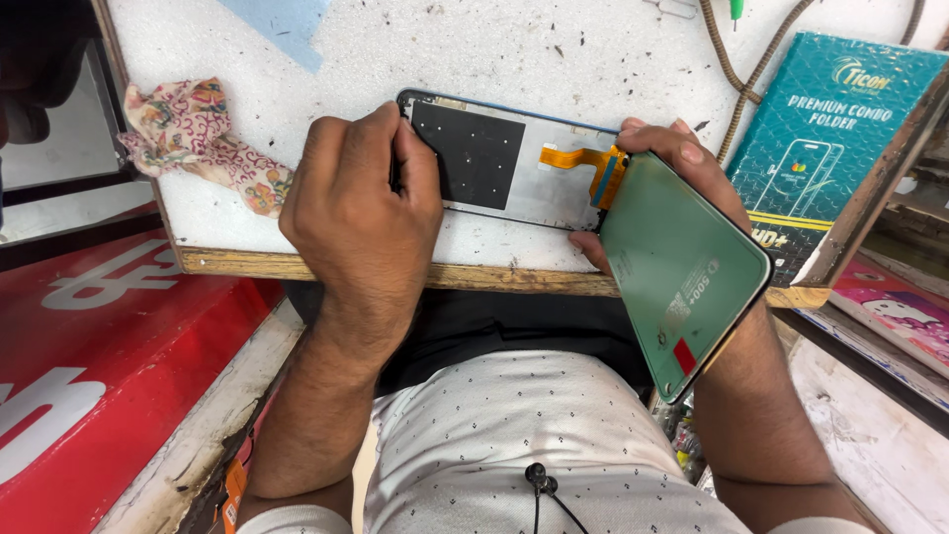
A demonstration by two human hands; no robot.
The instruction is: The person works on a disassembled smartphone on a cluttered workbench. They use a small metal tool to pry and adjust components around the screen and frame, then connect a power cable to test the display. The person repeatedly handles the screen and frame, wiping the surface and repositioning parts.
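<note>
Phone frame (514, 163): lies flat on the white worktop (297, 119), its inside face up, a dark square pad on the half nearest the left hand and bare grey metal on the other half.
Left hand (361, 203): pressed down on the frame's left end, fingers curled tight over that edge; whether anything sits between the fingertips is hidden by the back of the hand.
Right hand (682, 163): grips the green-backed display panel (682, 267) at its upper corner, fingertips over the top, thumb under the near edge.
Display panel: lifted off the frame and tilted up like an open lid, its far corner hanging past the table's front edge, above the person's lap.
Orange flex cable (585, 160): runs from the frame's right end to the panel corner just below the right fingertips, linking the two parts.
Floral cloth (198, 143): crumpled on the worktop, just outward of the left hand, not touching it.
Teal box (840, 138): propped at the worktop's right side, just beyond the right hand.
Braided cord (736, 74): curves down across the worktop, above the right fingertips.
Wooden edge (474, 275): fronts the worktop, directly under both wrists.
</note>
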